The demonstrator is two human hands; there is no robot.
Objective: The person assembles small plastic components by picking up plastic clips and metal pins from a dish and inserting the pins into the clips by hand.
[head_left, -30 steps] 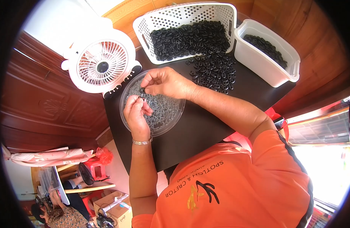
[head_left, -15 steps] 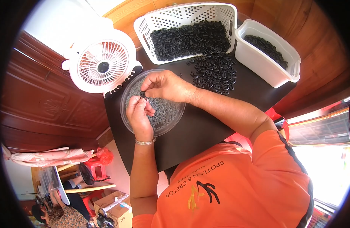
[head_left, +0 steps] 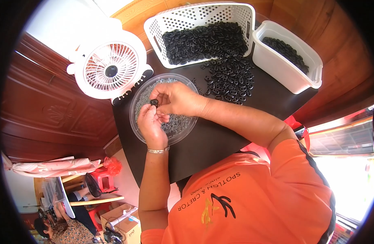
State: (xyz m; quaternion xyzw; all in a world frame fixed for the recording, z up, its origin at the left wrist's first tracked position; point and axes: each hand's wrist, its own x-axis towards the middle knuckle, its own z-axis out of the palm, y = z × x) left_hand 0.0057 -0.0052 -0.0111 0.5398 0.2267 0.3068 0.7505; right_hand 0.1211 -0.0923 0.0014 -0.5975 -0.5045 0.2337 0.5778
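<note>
A small black oval piece with two holes (head_left: pixel 154 102) is pinched in the fingertips of my left hand (head_left: pixel 151 127). My right hand (head_left: pixel 181 99) curls in from the right, its index finger close against the piece's upper end and its thumb near my left fingertips. Anything between the right fingers is too small to make out. Both hands hover over a round clear tub (head_left: pixel 191 129), which holds many small grey screw-like parts (head_left: pixel 177 125). Part of the tub's contents is hidden by my hands.
A white perforated basket (head_left: pixel 160 57) of black pieces lies tipped toward me, with a loose pile (head_left: pixel 231 81) spilling onto the dark table (head_left: pixel 154 162). At right stands a white bin (head_left: pixel 282 75) with more pieces. A white fan (head_left: pixel 111 71) is left of the tub. Another person (head_left: pixel 71 232) sits lower left.
The black piece has turned so that its holes show more plainly. My right thumb has dropped lower, toward my left fingertips. Both hands stay over the tub.
</note>
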